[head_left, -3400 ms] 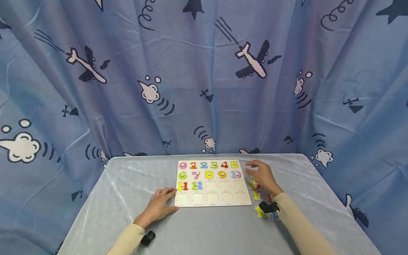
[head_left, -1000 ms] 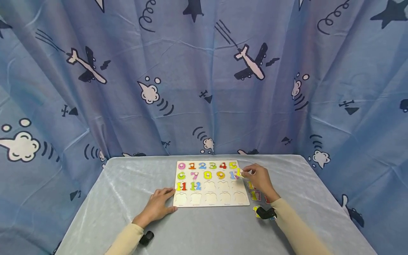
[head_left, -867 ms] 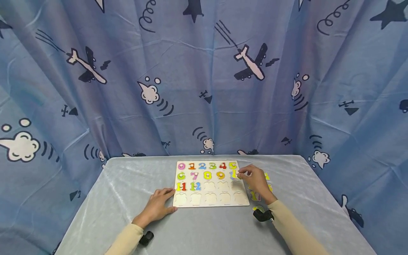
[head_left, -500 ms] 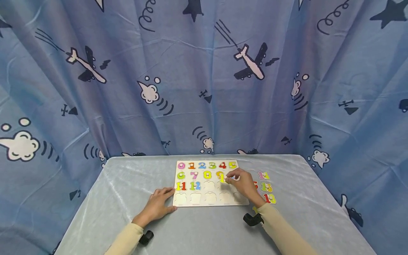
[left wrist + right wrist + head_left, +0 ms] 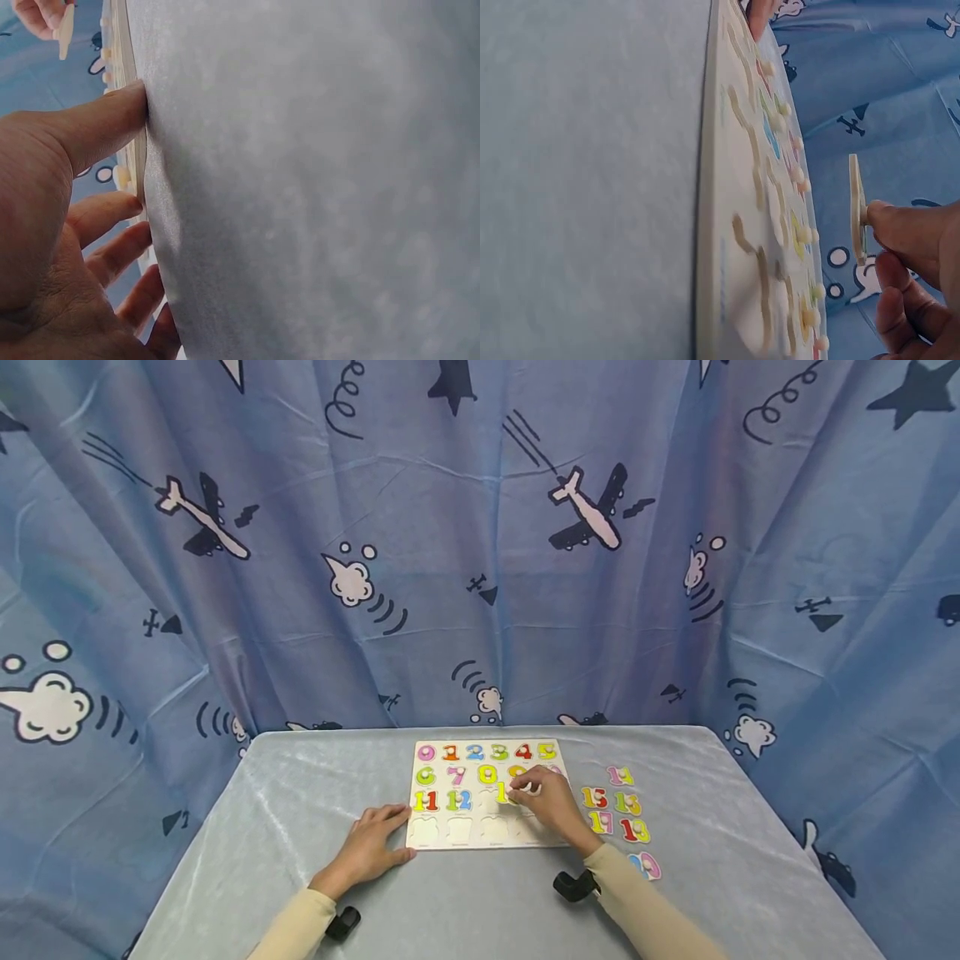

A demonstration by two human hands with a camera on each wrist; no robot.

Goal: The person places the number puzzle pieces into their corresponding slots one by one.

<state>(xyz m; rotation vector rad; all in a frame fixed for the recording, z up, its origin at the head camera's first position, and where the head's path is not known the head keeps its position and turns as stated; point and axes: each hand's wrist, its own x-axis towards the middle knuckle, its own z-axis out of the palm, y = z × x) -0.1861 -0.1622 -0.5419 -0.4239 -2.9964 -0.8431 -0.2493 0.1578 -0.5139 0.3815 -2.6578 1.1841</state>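
The right hand [image 5: 551,802], pinching the yellow-1 puzzle piece [image 5: 503,793] above the number board [image 5: 477,832], three o'clock of centre, needed a level hold, while the left hand [image 5: 369,845], fingers apart, braced its nine-o'clock edge

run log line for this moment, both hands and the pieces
left hand: touches board edge | right hand: pinches number piece above board | loose pieces: on table beside board

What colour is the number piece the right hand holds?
The held piece, partly hidden, shows a yellow 1, best seen in the head view.
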